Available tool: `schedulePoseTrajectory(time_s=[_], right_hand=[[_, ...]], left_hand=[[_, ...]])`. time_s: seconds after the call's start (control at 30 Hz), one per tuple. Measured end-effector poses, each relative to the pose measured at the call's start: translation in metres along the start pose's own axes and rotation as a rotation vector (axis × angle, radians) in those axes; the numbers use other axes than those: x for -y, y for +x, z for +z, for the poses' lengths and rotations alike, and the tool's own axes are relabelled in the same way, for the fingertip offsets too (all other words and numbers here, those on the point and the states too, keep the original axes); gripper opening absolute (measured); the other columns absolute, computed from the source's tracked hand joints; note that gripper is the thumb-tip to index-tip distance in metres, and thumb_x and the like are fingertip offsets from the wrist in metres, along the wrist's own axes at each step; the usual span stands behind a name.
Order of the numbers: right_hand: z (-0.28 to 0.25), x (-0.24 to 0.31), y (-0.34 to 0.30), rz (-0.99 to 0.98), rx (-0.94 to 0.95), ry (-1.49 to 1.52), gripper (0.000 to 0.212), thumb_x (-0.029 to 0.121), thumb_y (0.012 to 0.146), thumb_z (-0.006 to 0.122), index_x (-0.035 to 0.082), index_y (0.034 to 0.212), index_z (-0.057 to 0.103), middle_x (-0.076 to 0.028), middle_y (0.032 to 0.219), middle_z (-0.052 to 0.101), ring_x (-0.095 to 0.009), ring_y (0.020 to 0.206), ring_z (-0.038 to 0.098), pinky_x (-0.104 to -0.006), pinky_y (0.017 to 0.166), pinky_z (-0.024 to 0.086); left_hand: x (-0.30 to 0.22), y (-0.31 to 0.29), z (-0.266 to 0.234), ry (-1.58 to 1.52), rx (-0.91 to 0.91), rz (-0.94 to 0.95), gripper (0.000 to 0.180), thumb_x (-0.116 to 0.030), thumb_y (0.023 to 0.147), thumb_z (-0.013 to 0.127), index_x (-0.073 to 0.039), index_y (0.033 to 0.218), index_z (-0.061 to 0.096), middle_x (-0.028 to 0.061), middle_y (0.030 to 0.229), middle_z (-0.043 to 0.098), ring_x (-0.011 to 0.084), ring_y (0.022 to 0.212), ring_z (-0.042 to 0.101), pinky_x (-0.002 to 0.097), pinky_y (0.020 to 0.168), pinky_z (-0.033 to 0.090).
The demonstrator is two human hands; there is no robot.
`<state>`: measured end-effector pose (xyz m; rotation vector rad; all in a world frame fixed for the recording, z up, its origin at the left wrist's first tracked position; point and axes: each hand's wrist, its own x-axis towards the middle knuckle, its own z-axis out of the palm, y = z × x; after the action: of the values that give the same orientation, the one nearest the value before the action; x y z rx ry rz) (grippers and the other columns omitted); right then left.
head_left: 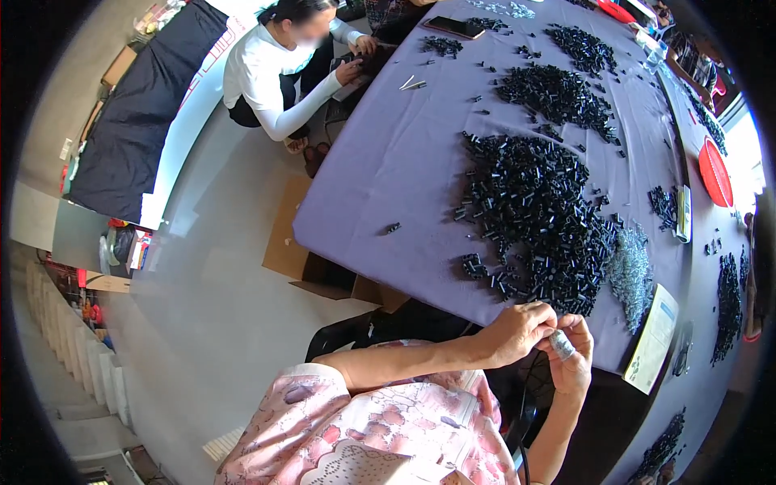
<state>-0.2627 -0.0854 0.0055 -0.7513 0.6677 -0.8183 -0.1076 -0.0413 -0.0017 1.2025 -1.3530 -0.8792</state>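
My left hand [518, 331] and my right hand [572, 364] meet at the near edge of the table, fingertips pinched close together. Whatever they hold between them is too small to make out. A greyish-white wrap [561, 344] covers my right thumb. Just beyond my hands spreads a large heap of small black cylindrical pieces [533, 210]. To its right lies a pile of tiny translucent, silvery pieces [632, 275]. A small cluster of black pieces [475, 265] sits at the heap's left edge.
More black piles [558, 97] lie farther along the purple-grey tablecloth [380, 178]. A booklet [651, 339] rests at the right edge, a red basket [715, 172] beyond. A phone [454, 27] lies at the far left. A seated person [279, 73] works there; a cardboard box [289, 234] stands below.
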Motion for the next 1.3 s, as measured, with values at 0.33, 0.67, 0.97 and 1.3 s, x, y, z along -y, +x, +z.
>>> schedulePoseTrajectory(time_s=[0.33,0.67,0.97,1.3], right_hand=[[-0.002,0.000,-0.001,-0.068,-0.025,-0.159,0.018,-0.001,0.080,0.061,-0.002,0.096,0.053,-0.009,0.090,0.062,-0.017,0.071,0.065,-0.0281,0.067,0.056],[0.008,-0.008,-0.004,-0.244,-0.109,-0.252,0.018,-0.004,0.078,0.055,0.000,0.096,0.055,-0.007,0.094,0.063,-0.012,0.080,0.063,-0.0249,0.073,0.053],[0.014,-0.012,-0.002,-0.150,-0.104,-0.071,0.019,-0.002,0.080,0.059,0.000,0.098,0.056,-0.006,0.094,0.062,-0.012,0.081,0.062,-0.0238,0.072,0.053],[0.017,-0.006,-0.005,-0.178,-0.088,-0.163,0.021,-0.005,0.076,0.066,-0.001,0.094,0.055,-0.008,0.088,0.062,-0.014,0.076,0.063,-0.0275,0.071,0.055]], left_hand=[[-0.001,-0.004,0.005,0.048,0.043,-0.111,0.009,-0.009,0.092,0.053,-0.005,0.091,0.044,0.0121,0.078,0.059,0.0289,0.069,0.061,0.0380,0.059,0.047],[-0.002,0.005,0.004,0.275,0.000,-0.040,0.016,-0.016,0.092,0.055,-0.006,0.088,0.043,0.0141,0.067,0.058,0.0351,0.064,0.060,0.0436,0.055,0.045],[-0.007,0.008,0.003,0.319,-0.137,0.021,0.018,-0.020,0.092,0.055,-0.007,0.084,0.045,0.0127,0.064,0.058,0.0332,0.057,0.060,0.0427,0.051,0.045],[-0.004,-0.001,0.005,0.184,-0.068,-0.226,0.020,-0.023,0.094,0.053,-0.005,0.086,0.052,0.0141,0.068,0.062,0.0310,0.064,0.063,0.0397,0.055,0.046]])
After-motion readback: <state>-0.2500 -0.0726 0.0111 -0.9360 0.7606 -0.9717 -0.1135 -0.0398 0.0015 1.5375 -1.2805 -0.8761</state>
